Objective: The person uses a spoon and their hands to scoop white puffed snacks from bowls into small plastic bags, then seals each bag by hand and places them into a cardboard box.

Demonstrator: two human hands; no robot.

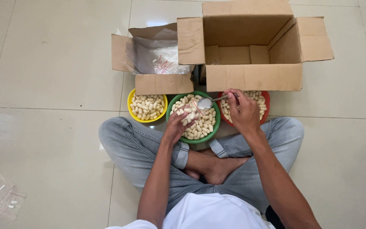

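I sit cross-legged on a tiled floor with three bowls of pale oblong pieces in front of me. My left hand [175, 126] holds a small clear bag [188, 112] partly filled with the pieces over the green bowl [214, 129]. My right hand [243, 111] grips a metal spoon [206, 103], its bowl tipped at the bag's mouth. A yellow bowl [129, 101] lies to the left and a red bowl [266, 98] sits to the right, partly under my right hand.
A large open cardboard box [253, 76] stands behind the bowls. A smaller open box [162, 83] lined with clear plastic, holding small bags, is at its left. A clear bag with a few pieces [3, 199] lies on the floor at lower left.
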